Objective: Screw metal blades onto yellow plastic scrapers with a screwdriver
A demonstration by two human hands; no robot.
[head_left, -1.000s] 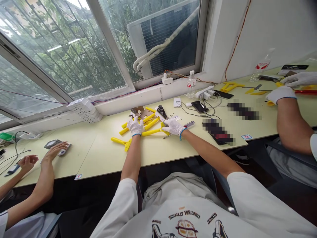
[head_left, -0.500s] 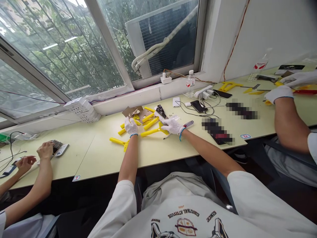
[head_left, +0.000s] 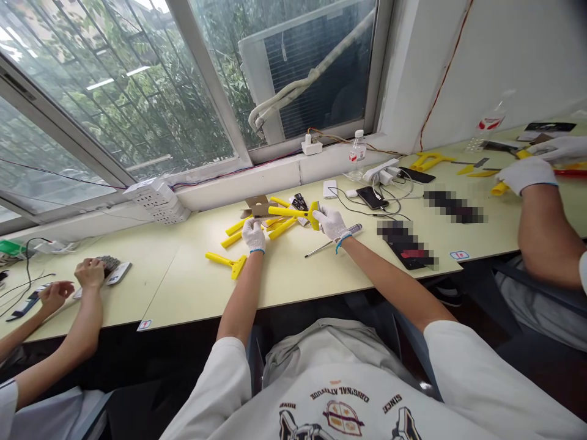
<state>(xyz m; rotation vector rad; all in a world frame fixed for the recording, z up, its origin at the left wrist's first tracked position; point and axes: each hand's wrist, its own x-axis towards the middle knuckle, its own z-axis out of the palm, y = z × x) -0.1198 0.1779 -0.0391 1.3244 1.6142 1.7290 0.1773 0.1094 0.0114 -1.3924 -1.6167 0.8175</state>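
My right hand, in a white knit glove, grips a yellow scraper by its wide head, with the handle pointing left above the table. My left hand, also gloved, is beside the pile of yellow handles. Its fingers are pressed together, and what they hold, if anything, is hidden. Another yellow scraper lies on the table just left of my left wrist. Under my right hand rests a screwdriver with a clear handle. Brown cardboard and black printed packets lie behind the handles.
Phones, cables, a power strip and a water bottle stand at the back right. A co-worker's gloved hand works at the far right. Another person's bare hands are at the left. White boxes sit by the window.
My right hand has lifted the yellow scraper off the table, leaving the screwdriver more exposed. My left hand stays near the pile. The camera view has shifted slightly.
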